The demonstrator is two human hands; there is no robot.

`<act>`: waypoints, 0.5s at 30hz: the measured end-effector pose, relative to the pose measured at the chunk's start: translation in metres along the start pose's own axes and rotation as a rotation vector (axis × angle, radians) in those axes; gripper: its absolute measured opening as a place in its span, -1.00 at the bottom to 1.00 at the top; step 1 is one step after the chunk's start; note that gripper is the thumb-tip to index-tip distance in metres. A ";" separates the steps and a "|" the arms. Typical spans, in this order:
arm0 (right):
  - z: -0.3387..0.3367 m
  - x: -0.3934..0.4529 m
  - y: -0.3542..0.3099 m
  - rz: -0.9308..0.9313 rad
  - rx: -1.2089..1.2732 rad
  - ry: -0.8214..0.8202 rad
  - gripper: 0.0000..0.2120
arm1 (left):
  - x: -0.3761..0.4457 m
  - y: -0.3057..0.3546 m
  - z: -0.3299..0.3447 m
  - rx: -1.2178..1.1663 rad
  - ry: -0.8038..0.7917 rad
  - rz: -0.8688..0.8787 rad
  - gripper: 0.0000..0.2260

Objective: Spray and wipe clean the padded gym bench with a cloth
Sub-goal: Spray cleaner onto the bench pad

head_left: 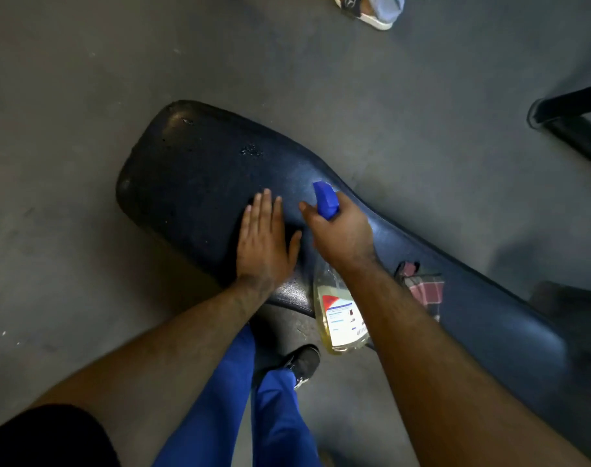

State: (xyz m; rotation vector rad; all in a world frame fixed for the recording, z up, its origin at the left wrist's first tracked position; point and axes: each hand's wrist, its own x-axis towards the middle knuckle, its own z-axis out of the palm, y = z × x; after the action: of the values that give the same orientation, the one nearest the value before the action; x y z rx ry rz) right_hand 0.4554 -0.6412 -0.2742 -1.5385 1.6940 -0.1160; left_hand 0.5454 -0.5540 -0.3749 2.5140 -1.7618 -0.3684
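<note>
Left hand [265,242] laid flat with fingers spread on the dark blue padded gym bench [193,170], spray bottle [338,311] gripped by the right hand [341,235] just beside it, plaid cloth [422,288] draped on the pad behind the right wrist

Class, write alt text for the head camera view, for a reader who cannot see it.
A person's right hand aims a blue-nozzled clear spray bottle of yellow liquid at a dark blue padded gym bench, while the left hand rests flat on it. A checked red cloth lies on the bench.
</note>
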 end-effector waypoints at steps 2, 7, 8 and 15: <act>-0.009 -0.002 0.020 0.029 -0.002 0.017 -0.65 | -0.014 0.022 0.013 0.008 -0.026 0.063 -0.34; -0.019 -0.004 0.050 0.041 -0.067 0.052 -0.66 | -0.016 0.030 0.032 0.080 -0.030 0.028 -0.31; -0.020 -0.005 0.057 0.049 -0.064 0.048 -0.65 | -0.016 0.031 0.033 0.070 -0.018 0.028 -0.32; -0.028 -0.032 0.108 0.093 0.120 0.074 -0.60 | -0.023 0.044 0.037 0.036 0.038 0.153 -0.37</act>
State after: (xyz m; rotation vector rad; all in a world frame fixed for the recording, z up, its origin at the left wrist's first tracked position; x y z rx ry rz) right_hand 0.3507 -0.5997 -0.3011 -1.3799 1.7809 -0.2241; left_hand 0.4894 -0.5447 -0.3989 2.3716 -1.9469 -0.2817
